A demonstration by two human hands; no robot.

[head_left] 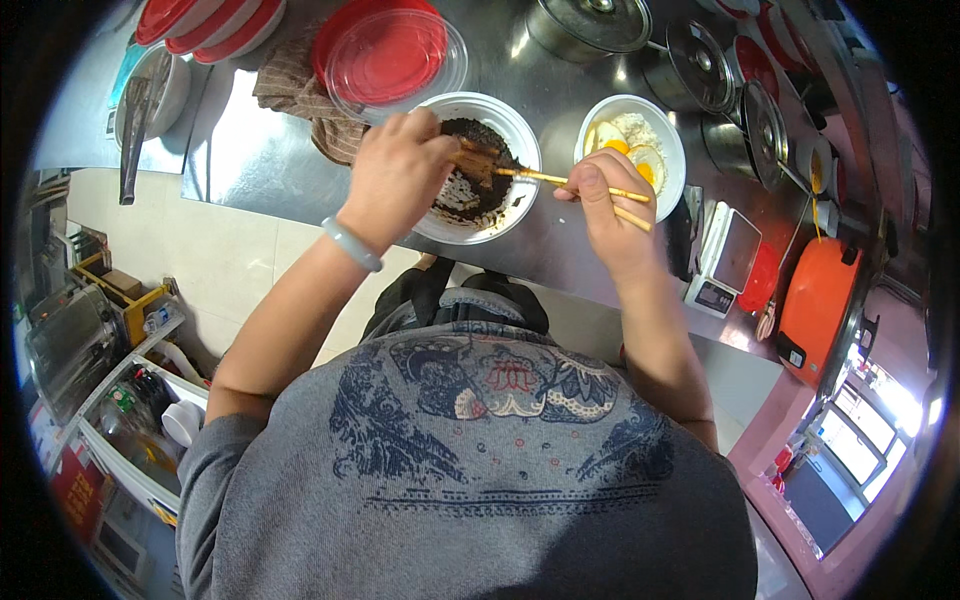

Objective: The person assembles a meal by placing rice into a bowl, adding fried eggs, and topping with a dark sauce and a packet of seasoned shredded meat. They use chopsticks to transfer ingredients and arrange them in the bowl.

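Observation:
A white bowl (pixel 528 150) with a dark brown, crumbly mixture (pixel 478 205) sits on the steel counter in front of me. My left hand (pixel 400 165), a pale bangle on its wrist, is closed above the bowl's left side. From its fingers a flat brown piece like a wooden spatula (pixel 482 166), smeared dark, reaches over the mixture. My right hand (pixel 612 205) grips a pair of chopsticks (pixel 545 177) that point left, their tips at the brown piece. Behind my right hand stands a white bowl (pixel 677 160) of pale flour-like stuff with cracked eggs, yolks showing.
Beyond the left hand lie a brown striped cloth (pixel 296 88), a clear lid (pixel 455 72) and a red one (pixel 390 45). Lidded steel pots (pixel 600 30) stand at the back right. A white scale (pixel 728 255) and an orange-red case (pixel 820 310) are at right.

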